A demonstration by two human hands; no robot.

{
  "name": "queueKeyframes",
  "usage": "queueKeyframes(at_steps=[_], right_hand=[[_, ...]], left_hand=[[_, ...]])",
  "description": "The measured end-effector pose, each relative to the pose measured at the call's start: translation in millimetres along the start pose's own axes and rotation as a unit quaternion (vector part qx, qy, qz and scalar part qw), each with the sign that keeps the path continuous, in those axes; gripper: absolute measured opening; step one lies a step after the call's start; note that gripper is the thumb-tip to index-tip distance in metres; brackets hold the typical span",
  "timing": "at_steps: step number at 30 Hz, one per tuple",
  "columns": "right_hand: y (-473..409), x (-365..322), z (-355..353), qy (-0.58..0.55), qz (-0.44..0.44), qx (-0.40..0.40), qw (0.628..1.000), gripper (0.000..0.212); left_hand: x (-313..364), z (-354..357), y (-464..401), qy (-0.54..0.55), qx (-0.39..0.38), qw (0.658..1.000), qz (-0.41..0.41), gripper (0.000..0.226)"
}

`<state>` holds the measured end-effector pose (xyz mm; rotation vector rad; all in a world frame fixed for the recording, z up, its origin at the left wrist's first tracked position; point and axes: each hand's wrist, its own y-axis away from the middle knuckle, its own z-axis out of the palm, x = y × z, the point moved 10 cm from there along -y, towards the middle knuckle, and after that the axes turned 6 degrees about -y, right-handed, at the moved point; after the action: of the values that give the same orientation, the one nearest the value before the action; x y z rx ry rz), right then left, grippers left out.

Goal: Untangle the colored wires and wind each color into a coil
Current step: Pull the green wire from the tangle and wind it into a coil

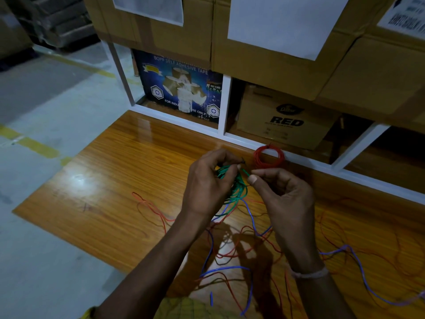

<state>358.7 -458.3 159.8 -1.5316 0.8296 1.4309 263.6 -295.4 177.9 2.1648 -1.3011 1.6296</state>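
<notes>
My left hand [207,180] grips a coil of green wire [236,187] above the wooden table [103,192]. My right hand [282,194] pinches the free end of the green wire [246,173] between thumb and forefinger, close beside the coil. A finished coil of red wire [269,158] stands at the table's far edge, just behind my hands. Loose blue wire [358,270] and red wire [151,210] lie tangled across the table under and around my forearms.
White shelving [224,104] rises right behind the table. It holds a blue tape carton [179,86] and a brown box marked RED [285,118], with big cardboard cartons [276,54] stacked above. Grey floor with yellow lines [34,143] lies to the left.
</notes>
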Motion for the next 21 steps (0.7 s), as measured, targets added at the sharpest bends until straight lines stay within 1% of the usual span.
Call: queueKeyframes(at_steps=[4, 9, 14, 17, 19, 21], right_hand=[[1, -2, 1, 0.026, -0.012, 0.002, 1.000, 0.012], [0, 1, -2, 0.025, -0.015, 0.007, 1.000, 0.012], [-4, -4, -5, 0.043, -0.010, -0.031, 0.999, 0.006], [-17, -15, -14, 0.090, -0.039, -0.042, 0.994, 0.007], [-28, -19, -11, 0.107, -0.053, -0.073, 0.990, 0.011], [-36, -17, 0, 0.111, -0.043, -0.122, 0.985, 0.012]], left_hand=[[2, 3, 1, -0.014, -0.018, 1.000, 0.015, 0.008], [3, 7, 3, -0.033, -0.039, 0.998, 0.038, 0.011], [-7, 8, 3, -0.009, -0.057, 0.998, 0.006, 0.014], [-16, 8, 2, 0.027, -0.088, 0.995, -0.029, 0.014], [-17, 8, 4, 0.040, -0.104, 0.993, -0.040, 0.013], [-15, 7, 6, 0.051, -0.112, 0.991, -0.047, 0.011]])
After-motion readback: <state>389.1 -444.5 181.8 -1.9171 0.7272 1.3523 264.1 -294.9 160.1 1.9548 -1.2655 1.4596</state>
